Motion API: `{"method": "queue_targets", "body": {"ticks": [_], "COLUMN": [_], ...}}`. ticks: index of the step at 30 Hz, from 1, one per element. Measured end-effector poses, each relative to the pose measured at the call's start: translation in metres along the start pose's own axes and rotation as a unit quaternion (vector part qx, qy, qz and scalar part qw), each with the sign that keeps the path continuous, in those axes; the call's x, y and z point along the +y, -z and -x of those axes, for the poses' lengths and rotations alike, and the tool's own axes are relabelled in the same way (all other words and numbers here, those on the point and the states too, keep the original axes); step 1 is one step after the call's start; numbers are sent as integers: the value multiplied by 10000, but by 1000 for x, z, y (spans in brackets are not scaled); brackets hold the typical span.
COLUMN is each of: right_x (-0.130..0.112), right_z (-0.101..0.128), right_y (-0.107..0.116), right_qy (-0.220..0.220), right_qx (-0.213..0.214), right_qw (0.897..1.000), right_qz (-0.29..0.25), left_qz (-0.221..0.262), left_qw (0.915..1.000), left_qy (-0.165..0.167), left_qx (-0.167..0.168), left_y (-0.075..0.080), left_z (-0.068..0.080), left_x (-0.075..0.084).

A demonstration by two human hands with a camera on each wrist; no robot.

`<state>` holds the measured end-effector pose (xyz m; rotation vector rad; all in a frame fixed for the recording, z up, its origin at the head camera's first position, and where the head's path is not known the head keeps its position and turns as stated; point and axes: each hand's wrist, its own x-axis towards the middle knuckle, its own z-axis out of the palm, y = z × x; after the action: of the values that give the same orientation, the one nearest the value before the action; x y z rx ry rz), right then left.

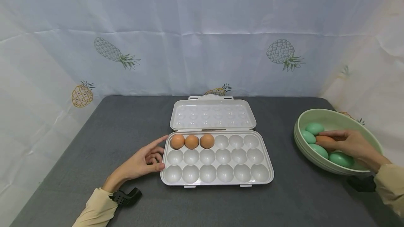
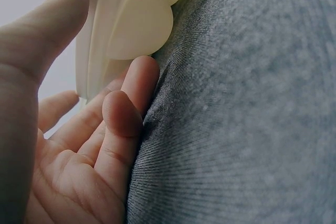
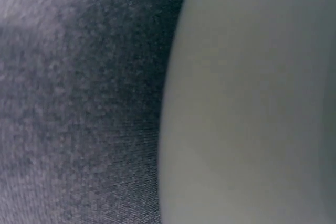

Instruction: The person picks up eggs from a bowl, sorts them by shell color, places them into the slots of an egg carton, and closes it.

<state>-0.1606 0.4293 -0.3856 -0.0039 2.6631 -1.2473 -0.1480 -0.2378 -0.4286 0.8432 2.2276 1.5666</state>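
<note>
Head view: the right hand is curling its fingers around a brown egg inside the green bowl, well right of the egg tray. Probably best to lift gently, clear of the green eggs. Three brown eggs are sitting in the tray's back row.

Left wrist view: the left hand is resting relaxed, fingers touching the tray's left edge, steadying it.

Right wrist view: only the bowl's wall is showing.

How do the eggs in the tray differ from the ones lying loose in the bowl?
The eggs in the tray are brown; the loose eggs in the bowl are green. The tray eggs sit in a row, one per cup, in the white tray; the bowl eggs lie heaped in the green bowl. Both look alike in size and shape.
</note>
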Motion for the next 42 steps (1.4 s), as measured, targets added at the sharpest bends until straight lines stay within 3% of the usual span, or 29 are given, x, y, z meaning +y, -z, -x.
{"method": "queue_targets", "body": {"ticks": [7, 13, 22, 31, 42], "right_x": [-6, -6, -22, -44, -75], "right_z": [4, 2, 2, 4, -5], "right_y": [1, -1, -5, -8, -24], "right_qy": [142, 459, 446, 508, 800], "right_qx": [184, 427, 739, 380, 407], "right_qw": [9989, 9975, 9962, 9980, 9959], "right_qz": [-408, -328, 81, -49, -107], "left_qz": [-63, -91, -37, -59, -75], "left_qw": [9999, 9999, 9999, 10000, 9999], "left_qy": [-95, -129, -146, -53, -71], "left_qx": [-11, -45, -56, -19, -23], "left_y": [0, 0, 1, 0, 0], "left_z": [0, 0, 0, 0, 0], "left_x": [-1, -1, -2, 0, -1]}}
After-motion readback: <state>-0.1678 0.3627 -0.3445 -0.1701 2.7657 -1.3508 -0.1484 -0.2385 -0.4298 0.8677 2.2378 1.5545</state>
